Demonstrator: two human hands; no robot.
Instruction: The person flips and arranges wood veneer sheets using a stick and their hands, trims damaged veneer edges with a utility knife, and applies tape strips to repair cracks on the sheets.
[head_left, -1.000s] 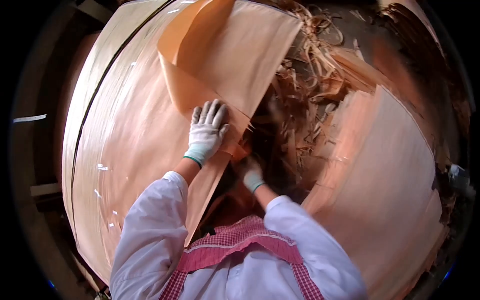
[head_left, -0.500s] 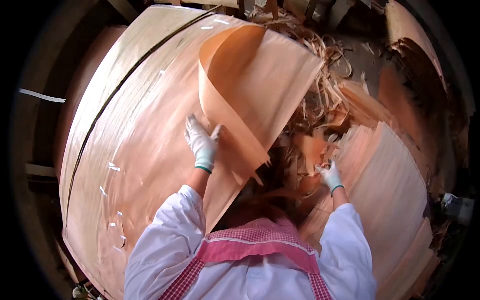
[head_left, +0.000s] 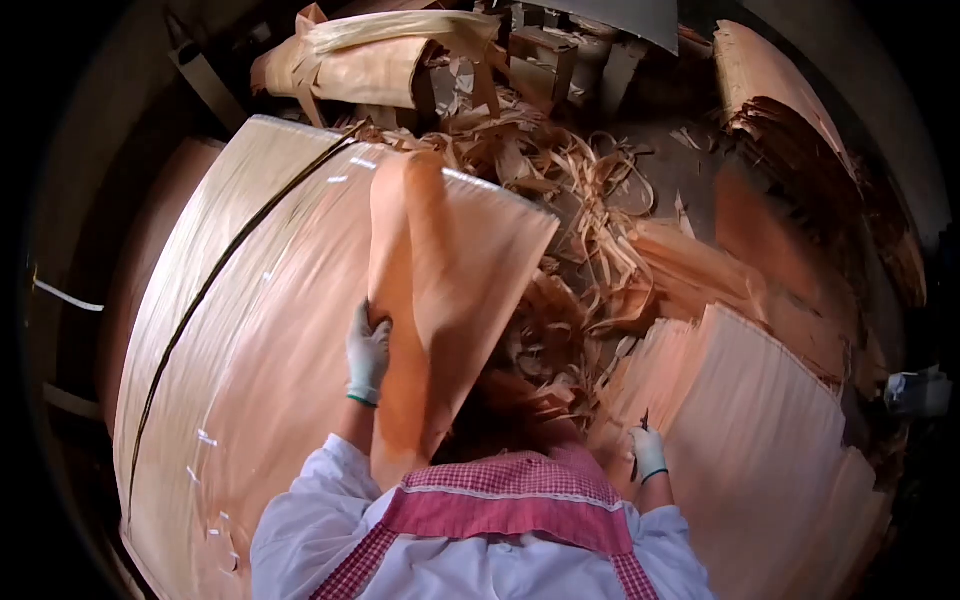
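My left hand [head_left: 367, 352], in a white glove, is closed on the left edge of a curled, orange-brown wood veneer sheet [head_left: 402, 290]. This sheet lies folded along the right part of a broad stack of pale veneer [head_left: 240, 390]. A thin dark tool, possibly a knife [head_left: 645, 417], pokes out above my gloved right hand [head_left: 648, 452], whose fingers are wrapped around it. That hand is over the near left edge of a second veneer stack [head_left: 765, 440]. The tool's exact kind is too small to make out.
Torn veneer strips [head_left: 590, 200] heap up between and beyond the stacks. A dark strap [head_left: 240, 235] crosses the left stack. Veneer bundles [head_left: 360, 65] lie at the far side, and another curved stack [head_left: 785, 85] stands at the far right.
My left hand has gone from spread on the veneer to gripping its edge, and the curl is narrower. My right hand has left a torn scrap. The view has shifted toward the far side.
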